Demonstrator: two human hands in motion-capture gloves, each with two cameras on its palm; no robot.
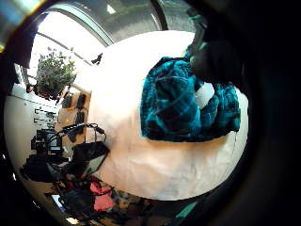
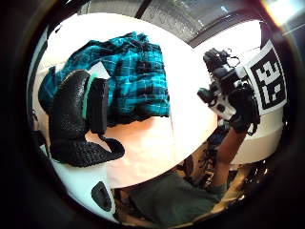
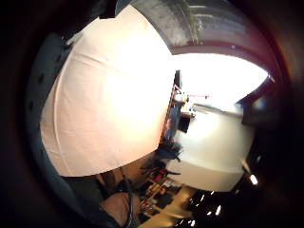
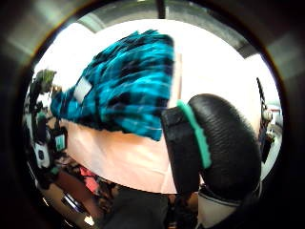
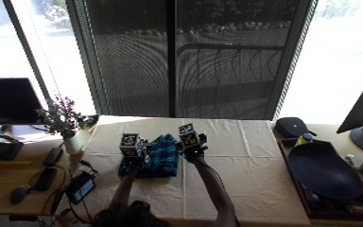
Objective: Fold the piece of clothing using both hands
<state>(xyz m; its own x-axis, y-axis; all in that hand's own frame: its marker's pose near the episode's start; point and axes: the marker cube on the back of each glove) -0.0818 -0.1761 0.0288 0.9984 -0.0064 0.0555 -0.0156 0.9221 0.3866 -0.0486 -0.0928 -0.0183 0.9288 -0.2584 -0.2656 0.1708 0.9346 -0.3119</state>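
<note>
Here, a folded teal plaid garment [image 5: 158,161] lies on the cream-covered tabletop [image 5: 244,161].
The left hand [image 5: 133,151] hovers over its left edge, the right hand [image 5: 193,145] beside its right edge; both relaxed, holding nothing.

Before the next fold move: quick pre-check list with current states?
1. Teal plaid garment lies wholly on the white tablecloth: ok.
2. Garment spread flat: not ok, bunched with a white label showing.
3. Left hand at the garment's left edge: ok; actual grip: cannot tell.
4. Right hand at its right edge: ok, but it appears clear of the cloth.
5. Bare tablecloth beside the garment: ok.
6. Plant stands apart from the garment: ok.
</note>
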